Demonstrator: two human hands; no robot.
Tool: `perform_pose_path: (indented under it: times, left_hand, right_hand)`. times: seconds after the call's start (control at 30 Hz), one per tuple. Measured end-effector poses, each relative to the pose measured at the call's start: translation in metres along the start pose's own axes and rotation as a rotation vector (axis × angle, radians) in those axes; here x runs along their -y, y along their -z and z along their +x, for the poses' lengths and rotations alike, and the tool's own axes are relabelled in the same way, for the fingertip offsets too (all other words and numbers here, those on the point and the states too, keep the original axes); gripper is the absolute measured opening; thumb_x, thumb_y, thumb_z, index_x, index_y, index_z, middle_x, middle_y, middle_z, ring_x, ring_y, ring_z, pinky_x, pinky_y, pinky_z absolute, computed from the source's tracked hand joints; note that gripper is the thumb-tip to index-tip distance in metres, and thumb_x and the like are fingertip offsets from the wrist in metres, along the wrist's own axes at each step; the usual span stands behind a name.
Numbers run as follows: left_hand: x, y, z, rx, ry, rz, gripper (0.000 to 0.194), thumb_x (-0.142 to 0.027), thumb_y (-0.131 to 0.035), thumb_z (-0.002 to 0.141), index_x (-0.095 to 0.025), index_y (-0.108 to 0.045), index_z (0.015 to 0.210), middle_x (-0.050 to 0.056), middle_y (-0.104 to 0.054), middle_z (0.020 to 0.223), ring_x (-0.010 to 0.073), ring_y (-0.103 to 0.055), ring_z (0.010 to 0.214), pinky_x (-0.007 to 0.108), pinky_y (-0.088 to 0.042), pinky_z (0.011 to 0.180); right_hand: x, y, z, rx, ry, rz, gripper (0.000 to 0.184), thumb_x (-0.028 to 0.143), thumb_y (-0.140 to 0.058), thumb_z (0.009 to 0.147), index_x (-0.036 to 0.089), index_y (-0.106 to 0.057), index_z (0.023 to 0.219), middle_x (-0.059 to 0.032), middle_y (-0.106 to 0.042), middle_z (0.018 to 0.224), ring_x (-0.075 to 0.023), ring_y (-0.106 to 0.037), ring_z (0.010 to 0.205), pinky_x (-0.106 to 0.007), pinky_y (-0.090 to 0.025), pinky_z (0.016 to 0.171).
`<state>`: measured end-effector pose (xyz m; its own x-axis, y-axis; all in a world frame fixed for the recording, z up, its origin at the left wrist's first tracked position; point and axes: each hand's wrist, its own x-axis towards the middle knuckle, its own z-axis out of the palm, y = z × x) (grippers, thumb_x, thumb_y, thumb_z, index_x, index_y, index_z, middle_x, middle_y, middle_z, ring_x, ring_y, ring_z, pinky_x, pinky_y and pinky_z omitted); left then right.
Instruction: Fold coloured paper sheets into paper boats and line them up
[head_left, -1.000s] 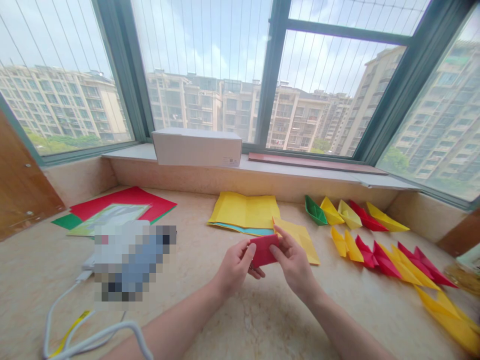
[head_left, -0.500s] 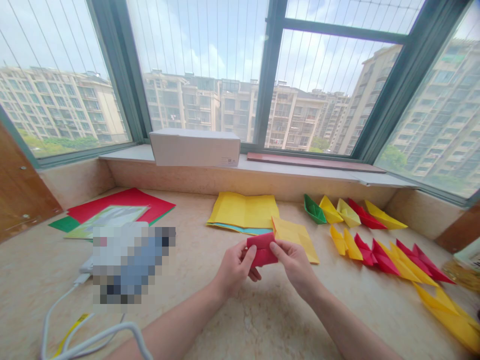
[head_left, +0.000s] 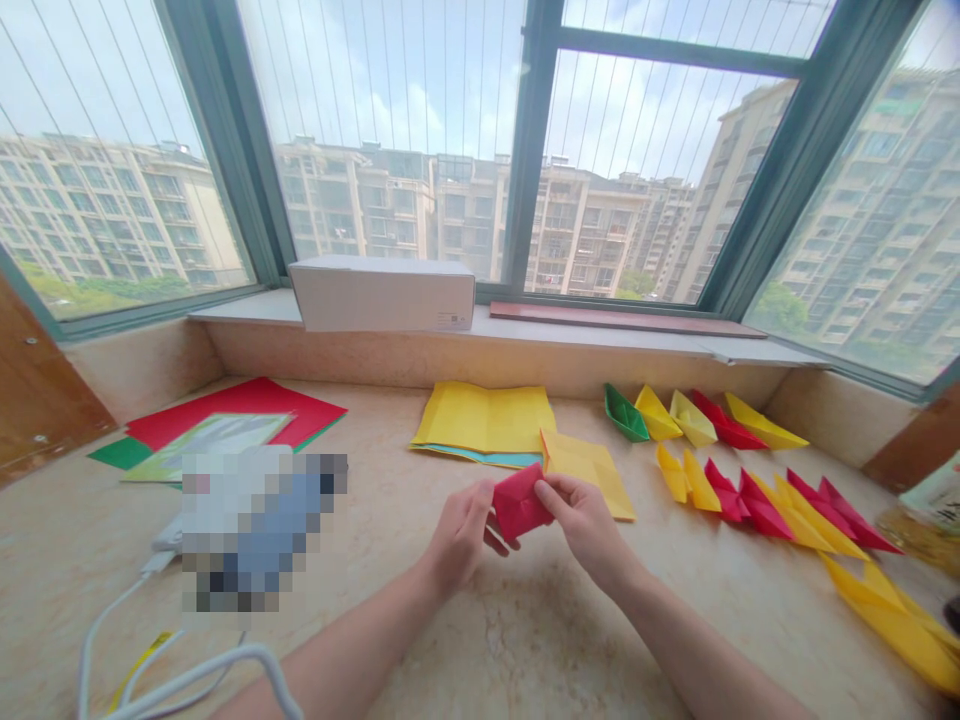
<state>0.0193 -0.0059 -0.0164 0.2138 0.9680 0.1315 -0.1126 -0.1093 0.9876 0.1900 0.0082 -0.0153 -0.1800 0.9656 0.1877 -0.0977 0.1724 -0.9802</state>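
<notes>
A small folded red paper is held up between my two hands, tilted, with crease lines meeting near its middle. My right hand pinches its right edge, thumb on the near face. On the other side my left hand grips the left edge, its fingers reaching behind and under the paper. Just beyond the hands lies a folded orange-yellow paper, partly over a stack of creased yellow sheets with a blue sheet beneath.
Several folded paper boats and double-boat shapes stand in rows at the right. Red and green sheets lie at the left, beside a blurred-out device and white cables. A white box sits on the window ledge.
The red paper has turned and tilted in my hands, showing its creased face. My left thumb has come off its front. The view has shifted slightly.
</notes>
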Motion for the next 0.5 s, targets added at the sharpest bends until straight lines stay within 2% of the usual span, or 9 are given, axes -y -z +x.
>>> perform_pose_path:
  times: [0.1, 0.3, 0.5]
  left_hand:
    - [0.0001, -0.0004, 0.001, -0.077, 0.006, 0.027, 0.056, -0.065, -0.045, 0.087, -0.011, -0.059, 0.08, 0.006, -0.064, 0.06, 0.0173, -0.065, 0.049, 0.024, -0.05, 0.043]
    - [0.0004, -0.0013, 0.0031, -0.114, 0.016, 0.051, 0.053, -0.065, -0.046, 0.087, -0.014, -0.058, 0.077, 0.004, -0.064, 0.058, 0.0175, -0.065, 0.048, 0.025, -0.052, 0.043]
    - [0.0027, -0.0021, 0.0041, 0.012, 0.002, 0.073, 0.05, -0.062, -0.044, 0.089, -0.015, -0.056, 0.079, 0.003, -0.065, 0.059, 0.0152, -0.064, 0.045, 0.02, -0.044, 0.039]
  right_hand:
    - [-0.0001, 0.0002, -0.0002, 0.02, 0.005, -0.011, 0.046, 0.058, -0.066, 0.081, 0.016, -0.076, 0.097, -0.0084, -0.075, 0.081, -0.0238, -0.068, 0.074, -0.035, -0.052, 0.07]
    - [-0.0039, 0.0029, 0.0011, -0.018, 0.007, -0.063, 0.048, 0.058, -0.065, 0.082, 0.015, -0.075, 0.098, -0.0079, -0.074, 0.077, -0.0227, -0.065, 0.069, -0.036, -0.051, 0.069]
    - [-0.0059, 0.0049, 0.003, -0.088, 0.032, -0.047, 0.047, 0.06, -0.062, 0.082, 0.016, -0.074, 0.093, -0.0078, -0.073, 0.078, -0.0242, -0.065, 0.071, -0.035, -0.051, 0.068]
